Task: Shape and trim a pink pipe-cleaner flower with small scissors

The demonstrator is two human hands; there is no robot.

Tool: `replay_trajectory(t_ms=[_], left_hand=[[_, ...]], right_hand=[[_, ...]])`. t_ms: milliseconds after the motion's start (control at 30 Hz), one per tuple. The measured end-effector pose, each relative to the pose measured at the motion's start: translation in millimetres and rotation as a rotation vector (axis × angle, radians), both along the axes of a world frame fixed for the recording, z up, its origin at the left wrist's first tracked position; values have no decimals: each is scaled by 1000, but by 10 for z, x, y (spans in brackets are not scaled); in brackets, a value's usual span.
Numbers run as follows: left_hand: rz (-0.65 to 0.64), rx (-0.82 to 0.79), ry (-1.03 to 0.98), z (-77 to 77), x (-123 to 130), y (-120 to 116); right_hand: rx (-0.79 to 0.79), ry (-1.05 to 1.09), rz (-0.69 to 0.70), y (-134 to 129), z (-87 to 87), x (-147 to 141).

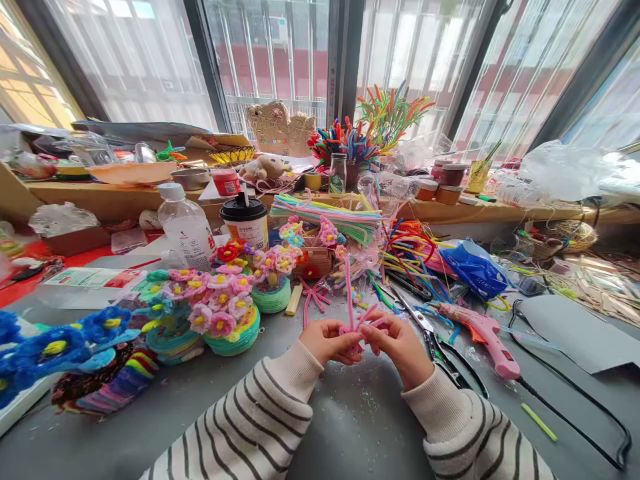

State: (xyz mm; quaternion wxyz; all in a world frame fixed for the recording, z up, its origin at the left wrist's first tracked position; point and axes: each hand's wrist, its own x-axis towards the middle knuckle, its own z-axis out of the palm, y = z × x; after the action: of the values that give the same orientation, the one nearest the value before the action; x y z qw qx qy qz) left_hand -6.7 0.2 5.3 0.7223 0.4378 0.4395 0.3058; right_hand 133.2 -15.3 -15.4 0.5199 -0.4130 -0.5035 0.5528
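Pink pipe cleaners, with one long stem pointing up and shorter pieces bent outward, are held between both hands above the grey table. My left hand pinches them from the left, fingers curled. My right hand grips a bent piece between thumb and forefinger. The fingers hide the joint where the pieces meet. Just beyond my left hand lies another pink pipe-cleaner piece with several spread arms. Right of my right hand are black-handled scissors and a pink glue gun.
Finished pipe-cleaner flowers in coiled pots crowd the left. Behind them stand a plastic bottle and a black-lidded cup. A bundle of pastel pipe cleaners lies at the back. The glue gun's black cord loops across the right side.
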Motion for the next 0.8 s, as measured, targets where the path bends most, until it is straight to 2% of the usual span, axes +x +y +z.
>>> replay_trajectory(t_ms=[133, 367, 600, 700, 800], left_hand=[[-27, 5, 37, 8, -6, -2], [-145, 37, 62, -18, -33, 5], [-275, 38, 39, 20, -44, -27], [-252, 33, 36, 10, -31, -35], [-123, 42, 69, -28, -11, -11]], right_hand=[[36, -68, -7, 11, 3, 5], [-27, -68, -7, 0, 15, 8], [-83, -14, 121, -4, -5, 47], [-96, 6, 107, 9, -11, 46], [-85, 34, 63, 20, 10, 40]])
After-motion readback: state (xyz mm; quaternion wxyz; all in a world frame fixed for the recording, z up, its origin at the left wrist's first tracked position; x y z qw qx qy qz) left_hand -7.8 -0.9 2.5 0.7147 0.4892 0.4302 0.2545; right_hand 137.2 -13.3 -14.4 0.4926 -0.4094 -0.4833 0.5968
